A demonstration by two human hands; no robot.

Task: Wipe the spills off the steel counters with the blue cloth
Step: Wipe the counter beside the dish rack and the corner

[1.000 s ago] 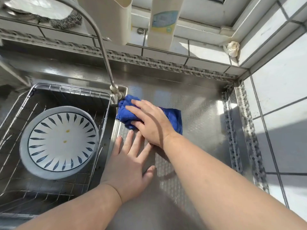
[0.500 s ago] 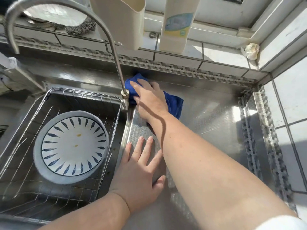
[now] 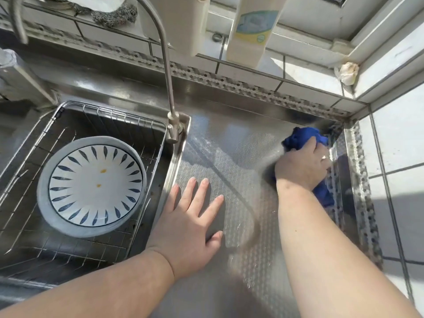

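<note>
Blue cloth (image 3: 300, 137) bunched in the right hand (image 3: 302, 167), whose grip is curled round it, presses on the steel desk (image 3: 229, 143) at its far right corner. The left hand (image 3: 190, 223) rests flat, fingers spread, beside the sink (image 3: 176, 161). Wiping appears mid-stroke; next likely comes a firm pass along the right-hand edge.
</note>
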